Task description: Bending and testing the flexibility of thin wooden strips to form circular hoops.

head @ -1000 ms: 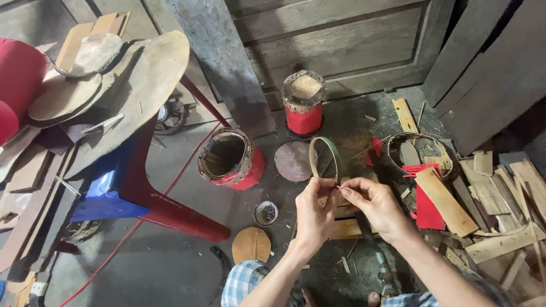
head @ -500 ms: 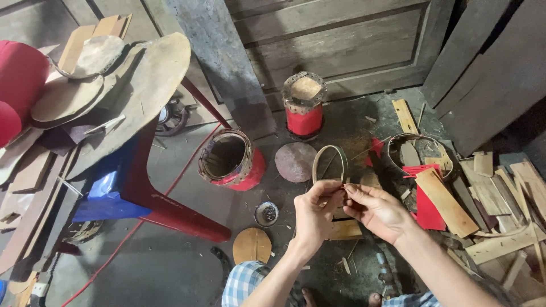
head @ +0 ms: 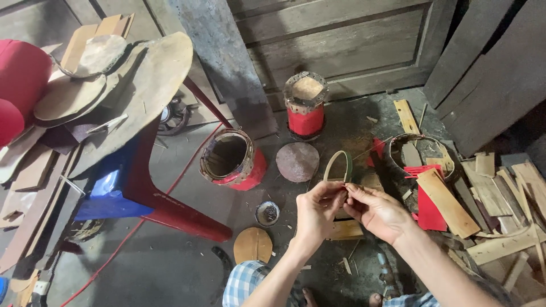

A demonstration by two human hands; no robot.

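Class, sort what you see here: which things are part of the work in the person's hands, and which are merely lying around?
In hand:
left hand
right hand
bent strip hoop

Lying about:
tipped red drum shell
upright red drum
round leather disc
wood offcuts
small tin

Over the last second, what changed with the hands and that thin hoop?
Both hands, left hand and right hand, sank slightly and drew closer together, still pinching the bottom of the thin bamboo hoop, which stays upright. Nothing was let go. The tipped red drum, upright red drum and round disc kept their places.
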